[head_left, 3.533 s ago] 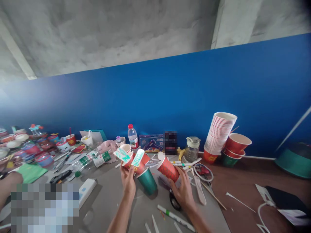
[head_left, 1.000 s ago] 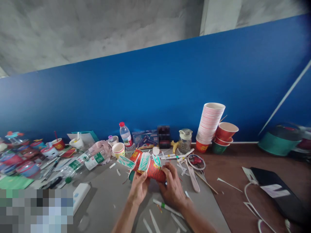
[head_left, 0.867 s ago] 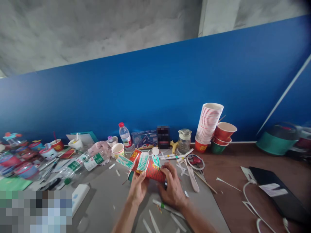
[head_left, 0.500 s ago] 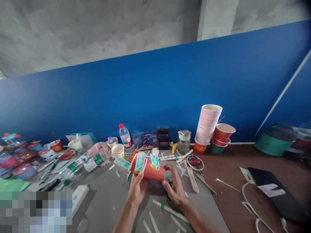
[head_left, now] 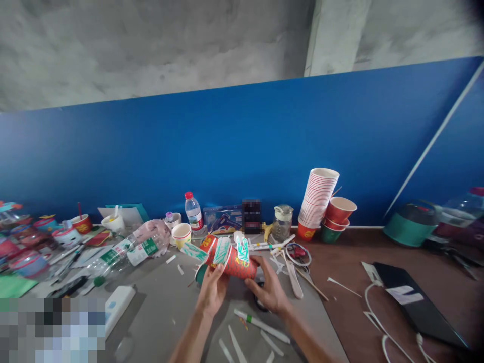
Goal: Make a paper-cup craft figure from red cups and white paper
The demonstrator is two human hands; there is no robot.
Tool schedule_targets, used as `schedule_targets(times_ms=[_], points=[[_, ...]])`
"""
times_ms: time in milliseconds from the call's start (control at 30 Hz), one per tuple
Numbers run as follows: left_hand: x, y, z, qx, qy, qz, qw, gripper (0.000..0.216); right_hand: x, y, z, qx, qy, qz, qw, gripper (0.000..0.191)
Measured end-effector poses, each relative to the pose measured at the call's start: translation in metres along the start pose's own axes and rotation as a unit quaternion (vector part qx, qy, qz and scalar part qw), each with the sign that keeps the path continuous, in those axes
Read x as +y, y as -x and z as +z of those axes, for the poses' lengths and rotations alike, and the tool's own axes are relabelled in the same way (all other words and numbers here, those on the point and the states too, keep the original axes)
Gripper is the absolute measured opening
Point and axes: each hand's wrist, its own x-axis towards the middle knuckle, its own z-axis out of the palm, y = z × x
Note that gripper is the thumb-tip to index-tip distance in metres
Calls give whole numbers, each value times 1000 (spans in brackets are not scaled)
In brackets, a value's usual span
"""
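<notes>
A model of red paper cups (head_left: 240, 266) lies sideways between my hands, its cups joined in a row. White paper pieces (head_left: 222, 250) scribbled with green are attached to it, one sticking out on the left. My left hand (head_left: 214, 290) grips its left part from below, thumb on the near side. At the right end, my right hand (head_left: 270, 290) holds the cup between thumb and fingers. Below the hands lies a white marker (head_left: 262, 326) with a green band. Under my right hand a dark round object is partly hidden.
Stacked paper cups (head_left: 319, 194) stand by the blue partition, beside a glass jar (head_left: 282, 224). A water bottle (head_left: 194, 214) is at the back. Empty plastic bottles (head_left: 121, 254) and painted cups crowd the left. Paper scraps lie in front; a black device (head_left: 419, 302) with white cable is right.
The view has turned slightly right, so things on the right sit further left. The cup model has tilted a little, its right end lower. Both hands keep hold of it.
</notes>
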Motion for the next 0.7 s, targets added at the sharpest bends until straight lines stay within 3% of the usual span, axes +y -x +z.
schedule_targets(times_ms=[167,333,533,700], points=[[2,0,4,0,4,5,1000,38,-10,-4,-6,-29,11,25,999,45],[-9,4,10,-10,-21,-12,1000,42,-10,9,-30,-35,55,46,997,45],[-21,11,19,-87,-46,-61,993,44,-2,33,-55,-17,93,50,994,46],[-28,14,27,-103,-81,-89,987,43,8,48,-60,-4,116,24,993,43]])
